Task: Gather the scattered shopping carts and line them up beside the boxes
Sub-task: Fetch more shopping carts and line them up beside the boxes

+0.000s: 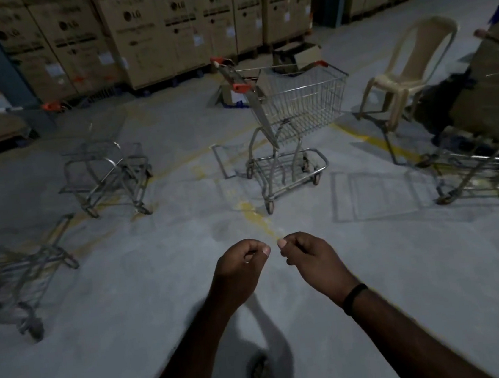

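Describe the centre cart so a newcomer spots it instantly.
Find the back wall of stacked cardboard boxes. Mid-floor before it, left of the beige plastic chair, stands the cart. It alone shows a crisp, empty wire basket with orange handle ends.

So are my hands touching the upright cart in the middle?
Apart. The head view shows left hand and right hand over bare floor, clearly short of the upright cart.

A dim warehouse: tall stacks of printed cardboard boxes (143, 36) line the far side, well ahead of the left hand (241, 264) and right hand (308, 255); bare concrete floor (129, 295) with worn yellow lines (257, 216) lies beneath them.
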